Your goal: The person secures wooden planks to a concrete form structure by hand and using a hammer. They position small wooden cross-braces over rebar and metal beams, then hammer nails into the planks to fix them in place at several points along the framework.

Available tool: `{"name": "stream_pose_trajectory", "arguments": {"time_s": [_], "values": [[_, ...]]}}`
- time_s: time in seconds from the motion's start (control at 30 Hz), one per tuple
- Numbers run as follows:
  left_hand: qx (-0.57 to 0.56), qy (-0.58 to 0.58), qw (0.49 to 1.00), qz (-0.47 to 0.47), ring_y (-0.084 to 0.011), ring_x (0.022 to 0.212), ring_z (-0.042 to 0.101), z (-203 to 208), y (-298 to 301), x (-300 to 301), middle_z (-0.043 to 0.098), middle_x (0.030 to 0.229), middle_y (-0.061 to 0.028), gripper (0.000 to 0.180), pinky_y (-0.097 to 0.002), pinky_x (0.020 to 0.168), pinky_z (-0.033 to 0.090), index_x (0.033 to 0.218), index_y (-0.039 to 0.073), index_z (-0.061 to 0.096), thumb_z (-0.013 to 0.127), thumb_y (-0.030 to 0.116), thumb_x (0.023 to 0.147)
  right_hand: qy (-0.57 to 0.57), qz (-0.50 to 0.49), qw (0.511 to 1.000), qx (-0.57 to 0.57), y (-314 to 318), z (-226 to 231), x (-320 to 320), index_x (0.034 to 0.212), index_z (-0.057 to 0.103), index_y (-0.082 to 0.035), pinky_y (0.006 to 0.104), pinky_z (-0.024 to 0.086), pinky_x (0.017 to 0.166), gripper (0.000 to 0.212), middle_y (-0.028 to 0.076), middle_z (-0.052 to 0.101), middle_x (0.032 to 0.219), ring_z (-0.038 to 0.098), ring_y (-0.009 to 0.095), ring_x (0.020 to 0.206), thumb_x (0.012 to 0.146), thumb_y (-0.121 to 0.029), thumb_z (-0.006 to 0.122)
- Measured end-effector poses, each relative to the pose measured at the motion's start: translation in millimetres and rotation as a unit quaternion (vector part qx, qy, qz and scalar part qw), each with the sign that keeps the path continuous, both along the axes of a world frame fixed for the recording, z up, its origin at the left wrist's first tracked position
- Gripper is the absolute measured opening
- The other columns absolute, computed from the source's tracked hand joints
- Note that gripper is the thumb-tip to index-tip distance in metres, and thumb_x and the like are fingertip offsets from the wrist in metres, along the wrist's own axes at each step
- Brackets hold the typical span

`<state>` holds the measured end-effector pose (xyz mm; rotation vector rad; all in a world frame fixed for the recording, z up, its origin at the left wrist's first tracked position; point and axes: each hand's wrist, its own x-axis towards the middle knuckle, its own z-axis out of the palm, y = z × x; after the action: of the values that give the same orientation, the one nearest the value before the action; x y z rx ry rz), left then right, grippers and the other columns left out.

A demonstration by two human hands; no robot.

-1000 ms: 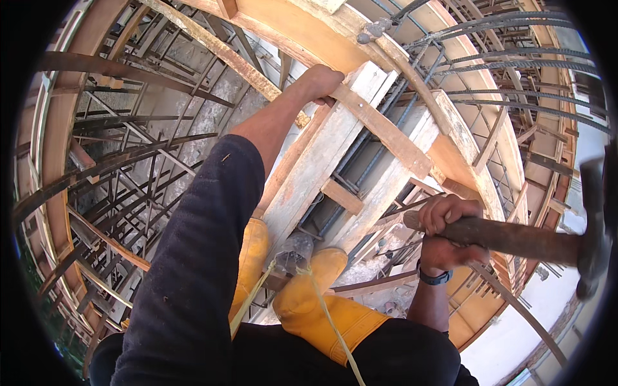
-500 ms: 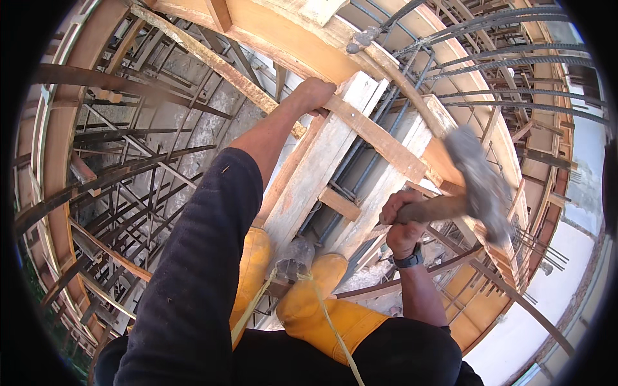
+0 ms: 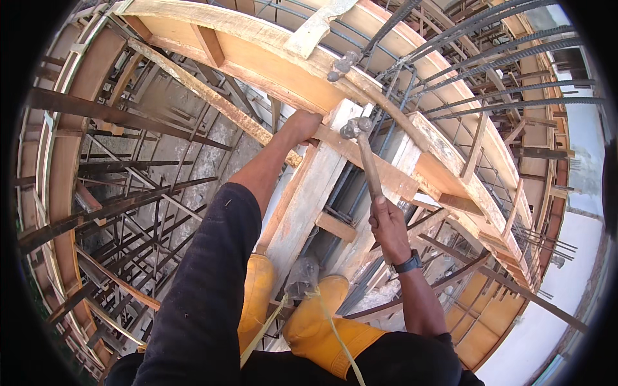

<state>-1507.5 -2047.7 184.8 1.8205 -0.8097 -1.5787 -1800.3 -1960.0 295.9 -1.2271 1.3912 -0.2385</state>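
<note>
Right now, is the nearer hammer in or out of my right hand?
In: your right hand is closed around the nearer hammer by its wooden handle.

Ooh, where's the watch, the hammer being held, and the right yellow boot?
Watch (image 3: 407,264): head view, on the band.
Held hammer (image 3: 368,162): head view, on the handle.
Right boot (image 3: 311,327): head view, around the ankle.
</note>
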Motion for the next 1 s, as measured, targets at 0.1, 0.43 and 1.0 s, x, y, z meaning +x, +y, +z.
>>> {"name": "stream_pose_trajectory", "arguments": {"time_s": [0.1, 0.43, 1.0], "values": [[0.03, -0.006, 1.0, 0.007, -0.0218, 0.059, 0.071, 5, 5, 15, 0.073, 0.079, -0.0166, 0.043, -0.0329, 0.051, 0.053, 0.093, -0.006, 0.069, 0.043, 0.029, 0.095, -0.166, -0.053, 0.981, -0.081, 8, 54, 20, 0.081, 0.049, -0.008, 0.0232, 0.03, 0.044, 0.066, -0.003, 0.043, 0.064, 0.038, 0.006, 0.051, 0.092, -0.074, 0.049], [0.028, 0.009, 0.999, 0.013, -0.0224, 0.061, 0.072, -16, 8, 6, 0.073, 0.082, -0.0171, 0.048, -0.0311, 0.048, 0.052, 0.097, -0.006, 0.069, 0.044, 0.035, 0.097, -0.037, -0.015, 0.999, -0.005, 5, 22, 1, 0.08, 0.05, -0.007, 0.0234, 0.032, 0.049, 0.059, -0.003, 0.043, 0.064, 0.039, 0.005, 0.055, 0.101, -0.062, 0.044], [0.054, 0.069, 0.996, 0.015, -0.0196, 0.075, 0.069, 0, 1, -3, 0.071, 0.091, -0.0125, 0.055, -0.0346, 0.07, 0.055, 0.111, -0.001, 0.067, 0.052, 0.05, 0.095, -0.136, -0.033, 0.987, -0.084, 26, -9, -17, 0.08, 0.051, -0.006, 0.0255, 0.03, 0.045, 0.061, -0.003, 0.042, 0.061, 0.038, 0.006, 0.052, 0.1, -0.063, 0.045]]}}
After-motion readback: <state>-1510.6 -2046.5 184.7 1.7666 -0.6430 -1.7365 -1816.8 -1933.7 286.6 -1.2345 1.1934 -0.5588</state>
